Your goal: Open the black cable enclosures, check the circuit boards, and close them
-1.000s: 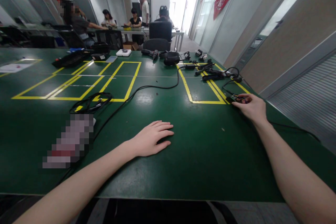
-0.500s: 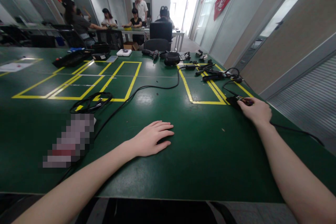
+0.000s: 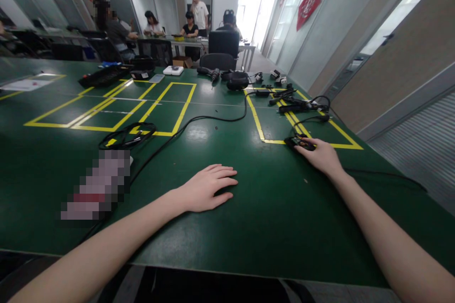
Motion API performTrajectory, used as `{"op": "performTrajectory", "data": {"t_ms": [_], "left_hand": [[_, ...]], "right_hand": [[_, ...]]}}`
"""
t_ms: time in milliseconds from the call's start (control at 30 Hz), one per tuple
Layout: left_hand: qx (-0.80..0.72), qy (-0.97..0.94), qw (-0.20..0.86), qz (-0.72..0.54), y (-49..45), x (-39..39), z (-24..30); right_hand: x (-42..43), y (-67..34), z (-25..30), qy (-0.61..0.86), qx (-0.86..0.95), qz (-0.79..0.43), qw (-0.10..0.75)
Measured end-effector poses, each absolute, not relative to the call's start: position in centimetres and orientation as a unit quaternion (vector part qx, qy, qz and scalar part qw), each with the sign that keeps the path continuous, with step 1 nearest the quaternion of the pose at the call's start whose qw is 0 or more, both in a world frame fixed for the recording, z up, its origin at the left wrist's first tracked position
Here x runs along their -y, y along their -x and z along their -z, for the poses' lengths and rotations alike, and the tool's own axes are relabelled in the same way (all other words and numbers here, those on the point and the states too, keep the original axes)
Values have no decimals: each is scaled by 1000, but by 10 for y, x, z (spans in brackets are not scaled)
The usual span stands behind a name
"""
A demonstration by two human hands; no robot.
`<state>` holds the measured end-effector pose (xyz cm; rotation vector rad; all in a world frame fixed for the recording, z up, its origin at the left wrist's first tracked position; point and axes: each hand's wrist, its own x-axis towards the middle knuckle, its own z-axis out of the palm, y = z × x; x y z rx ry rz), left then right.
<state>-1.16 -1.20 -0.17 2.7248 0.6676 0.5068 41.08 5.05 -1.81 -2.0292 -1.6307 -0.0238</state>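
My left hand [image 3: 210,187] lies flat on the green table [image 3: 263,227], fingers spread, holding nothing. At the right, my right hand [image 3: 323,156] has its thumb and fingers around the sides of a small black device [image 3: 300,142], which rests on the table by the yellow tape. Its top seems uncovered, with what look like small coloured parts inside; its exact kind I cannot make out. A thin black cable [image 3: 296,125] runs from its far end toward a heap of black cords [image 3: 295,104]. My fingers hide part of the device's near side.
Left of my left hand are a blurred-out flat object [image 3: 101,184] and a coiled black cable [image 3: 124,138]. A long black cable [image 3: 199,117] crosses the table. Farther back lie a power drill [image 3: 209,73], a black case [image 3: 237,81] and a black tray [image 3: 103,76]. People sit beyond.
My right hand has moved left with the black device, from the table's right side to the corner of the yellow tape. My left hand stays in place. The view has shifted slightly.
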Motion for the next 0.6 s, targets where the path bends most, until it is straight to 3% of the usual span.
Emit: {"op": "performTrajectory", "data": {"t_ms": [400, 600], "left_hand": [[-253, -913, 149, -284, 7, 15, -9], [-219, -935, 175, -218, 6, 17, -9]], "right_hand": [[20, -259, -4, 322, 890, -224, 233], [36, -249, -8, 274, 916, -226, 184]]}}
